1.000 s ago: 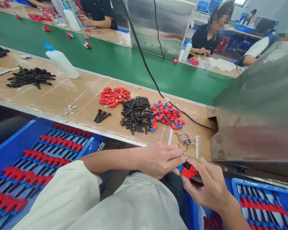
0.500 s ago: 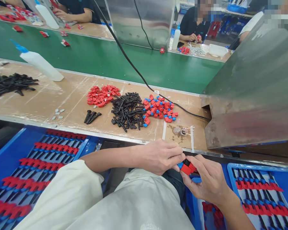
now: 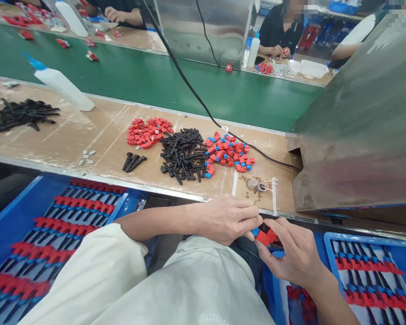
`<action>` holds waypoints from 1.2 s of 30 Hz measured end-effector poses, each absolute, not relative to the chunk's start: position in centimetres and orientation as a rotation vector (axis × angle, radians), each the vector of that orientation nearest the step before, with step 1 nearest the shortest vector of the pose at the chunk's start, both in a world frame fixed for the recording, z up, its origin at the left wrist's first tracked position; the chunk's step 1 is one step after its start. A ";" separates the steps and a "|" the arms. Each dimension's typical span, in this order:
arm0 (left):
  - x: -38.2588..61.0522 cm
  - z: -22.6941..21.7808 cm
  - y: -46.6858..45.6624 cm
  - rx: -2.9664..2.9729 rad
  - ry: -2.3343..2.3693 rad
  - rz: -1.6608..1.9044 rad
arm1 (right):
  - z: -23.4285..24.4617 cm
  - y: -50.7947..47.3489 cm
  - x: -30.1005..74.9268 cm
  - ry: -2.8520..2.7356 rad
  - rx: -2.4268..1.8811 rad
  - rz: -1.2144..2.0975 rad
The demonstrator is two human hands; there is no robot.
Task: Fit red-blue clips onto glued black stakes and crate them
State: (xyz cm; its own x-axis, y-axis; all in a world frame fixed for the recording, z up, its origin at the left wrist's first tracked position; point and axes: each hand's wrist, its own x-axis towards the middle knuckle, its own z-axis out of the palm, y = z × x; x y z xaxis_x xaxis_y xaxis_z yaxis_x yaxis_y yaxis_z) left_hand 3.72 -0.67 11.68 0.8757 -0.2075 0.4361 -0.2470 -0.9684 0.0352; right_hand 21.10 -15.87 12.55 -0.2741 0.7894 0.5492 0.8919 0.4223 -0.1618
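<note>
A small red plastic part (image 3: 264, 237) with blue and black pieces is between my two hands, just off the bench's front edge. My left hand (image 3: 233, 221) is closed on its blue end, the fingertips partly hiding it. On the red end, my right hand (image 3: 291, 250) pinches with thumb and fingers. Beyond the hands, on the bench, lie a pile of red-and-blue parts (image 3: 228, 152), a pile of black stick-like parts (image 3: 183, 155) and a pile of red parts (image 3: 147, 132). Two small pots (image 3: 262, 186) with thin sticks stand closest to my hands.
Blue trays of assembled parts flank me, one at the left (image 3: 16, 205) and one at the right (image 3: 328, 253). A metal housing (image 3: 352, 149) rises at the right. A black cable (image 3: 189, 92) crosses the bench. A white bottle (image 3: 66, 89) leans at the left. Co-workers sit beyond the green belt (image 3: 128, 83).
The view has shifted slightly, so the bench things appear a little further right. Both hands keep hold of the red plastic part, with barely any visible movement.
</note>
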 end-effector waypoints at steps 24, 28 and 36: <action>7.9 6.2 -1.7 0.942 0.044 0.349 | 9.1 -14.4 16.1 -0.048 -0.335 1.689; 8.9 5.5 -2.5 0.703 0.079 0.315 | 9.3 -14.2 15.2 -0.023 -0.301 1.628; 9.8 5.0 -3.3 0.531 0.192 0.363 | 8.8 -14.2 15.3 0.019 -0.308 1.597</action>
State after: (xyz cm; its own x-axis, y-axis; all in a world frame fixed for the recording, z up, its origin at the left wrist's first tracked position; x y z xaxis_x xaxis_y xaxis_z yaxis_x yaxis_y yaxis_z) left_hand 9.76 -3.28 5.00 0.9187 0.3857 -0.0851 -0.2875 0.8007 0.5256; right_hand 15.30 -14.22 8.85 -0.0183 0.9779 -0.2081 -0.9826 -0.0560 -0.1770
